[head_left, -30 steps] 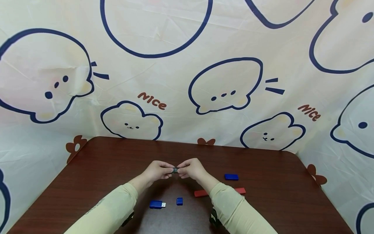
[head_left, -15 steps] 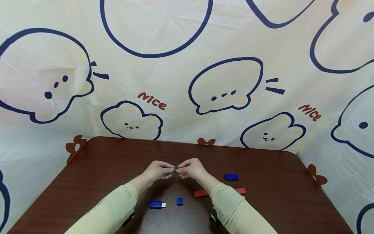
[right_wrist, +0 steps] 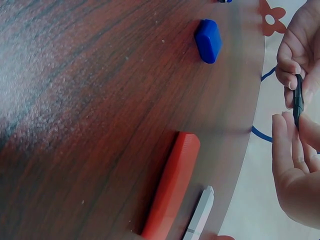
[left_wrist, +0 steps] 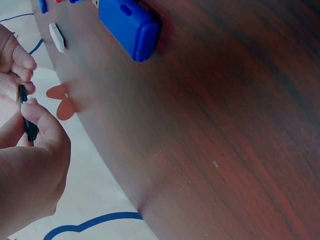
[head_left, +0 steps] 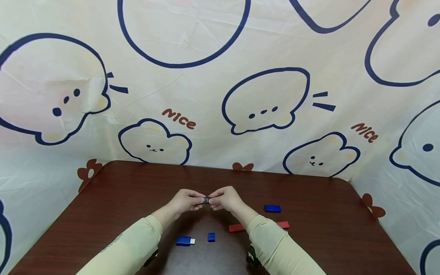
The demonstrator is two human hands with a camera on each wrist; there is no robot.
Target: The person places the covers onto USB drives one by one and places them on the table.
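In the head view, a small black stick-like piece with a light band [head_left: 206, 200] is held level above the table. My left hand [head_left: 186, 199] pinches its left end between thumb and fingers. At the right end, my right hand [head_left: 225, 198] pinches it the same way. The left wrist view shows the black piece [left_wrist: 30, 127] edge-on, its ends covered by fingertips. Nearer to me lie a blue USB stick [head_left: 183, 240], its metal plug bare and facing right, and a small blue cap [head_left: 211, 237].
A red bar [head_left: 236, 228] lies partly hidden under the right forearm. Farther right sits a blue rectangular piece [head_left: 272, 208]. The right wrist view also shows a slim whitish piece [right_wrist: 199, 212] beside the red bar. A printed curtain [head_left: 206, 91] stands behind the brown table [head_left: 137, 183].
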